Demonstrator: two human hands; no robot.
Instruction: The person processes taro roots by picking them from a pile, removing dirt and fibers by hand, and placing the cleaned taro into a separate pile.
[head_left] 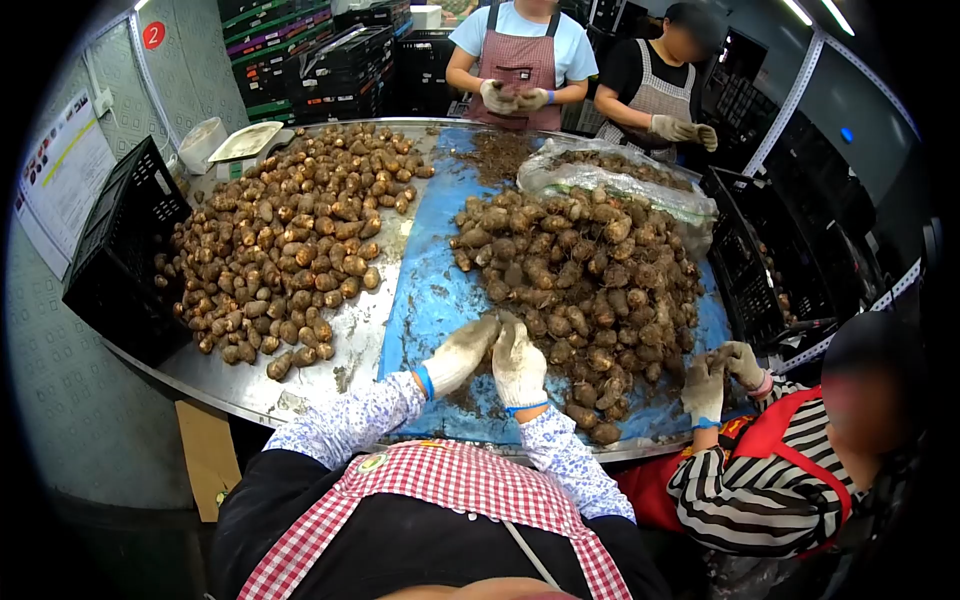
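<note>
Both of my hands wear off-white gloves and meet over the blue sheet [420,270], at the near left edge of a pile of rough, soil-covered tubers [590,280]. My left hand [460,355] has its fingers bent together and its fingertips against my right hand [519,368], whose fingers are also closed. Whatever lies between the fingertips is hidden or too small to name. On the bare metal part of the table to the left lies a second pile of cleaner brown tubers [290,230].
A black crate [125,250] stands tilted at the left table edge, another [765,260] at the right. Behind the piles are a scale [248,141], a white bucket [203,143] and a plastic sack [700,208]. Gloved co-workers stand across the table; another sits close on the right [770,480].
</note>
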